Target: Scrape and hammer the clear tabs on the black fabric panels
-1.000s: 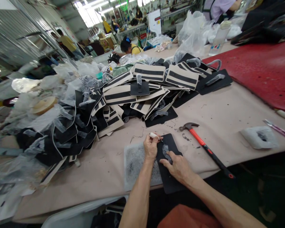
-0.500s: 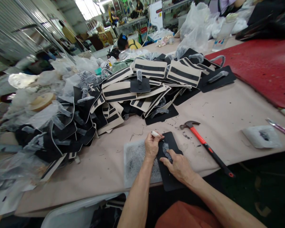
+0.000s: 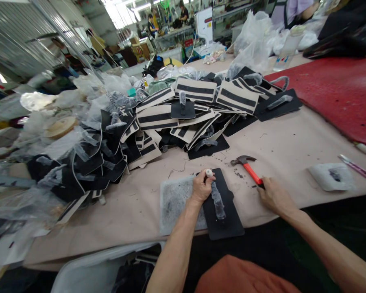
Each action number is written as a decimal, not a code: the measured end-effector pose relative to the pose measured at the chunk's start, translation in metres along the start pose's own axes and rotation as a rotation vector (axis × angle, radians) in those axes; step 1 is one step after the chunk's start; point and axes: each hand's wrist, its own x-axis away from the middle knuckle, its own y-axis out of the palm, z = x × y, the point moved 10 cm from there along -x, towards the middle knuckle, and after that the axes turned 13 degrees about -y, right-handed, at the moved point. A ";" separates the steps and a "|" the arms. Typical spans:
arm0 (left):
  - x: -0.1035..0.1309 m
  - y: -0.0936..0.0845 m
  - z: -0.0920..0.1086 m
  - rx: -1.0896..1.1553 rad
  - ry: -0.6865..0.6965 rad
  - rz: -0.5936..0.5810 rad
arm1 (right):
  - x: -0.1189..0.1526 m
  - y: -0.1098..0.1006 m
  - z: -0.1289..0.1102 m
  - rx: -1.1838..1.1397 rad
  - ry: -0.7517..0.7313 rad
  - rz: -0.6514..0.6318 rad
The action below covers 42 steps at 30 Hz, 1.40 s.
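Note:
My left hand [image 3: 203, 185] is closed around a white-handled awl [image 3: 209, 173], held nearly upright at the top end of a black panel [image 3: 228, 207]. The awl's tip is hidden behind my fingers. A handle wrapped in clear plastic [image 3: 217, 200] runs along the middle of that panel, which lies partly on a translucent speckled mat [image 3: 178, 203]. Off to the right, my right hand [image 3: 274, 196] is wrapped round the black grip of a claw hammer [image 3: 252, 171]. The hammer lies on the table with its head pointing away from me.
Several black panels with cream-and-black striped backs are heaped [image 3: 158, 118] across the table. A plastic bag with dark bits [image 3: 332, 176] and a pink-handled cutter [image 3: 356, 167] lie at the right. A red sheet [image 3: 332, 89] covers the far right. A plastic bin [image 3: 79, 268] stands below the front edge.
My right hand has left the plastic-wrapped handle and moved right onto the hammer's grip. The awl in my left hand has tipped more upright.

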 end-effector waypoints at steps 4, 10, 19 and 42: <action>-0.002 -0.001 -0.003 0.087 -0.032 -0.013 | 0.010 0.026 -0.001 -0.641 0.190 -0.205; -0.001 0.003 -0.002 0.016 0.012 -0.037 | 0.012 -0.034 -0.071 -0.952 0.154 -0.042; -0.001 0.004 -0.002 -0.059 0.035 -0.016 | 0.007 -0.104 -0.152 0.028 -0.511 0.024; 0.000 0.001 -0.003 -0.016 -0.004 -0.031 | -0.008 -0.064 -0.103 -0.102 -0.346 -0.070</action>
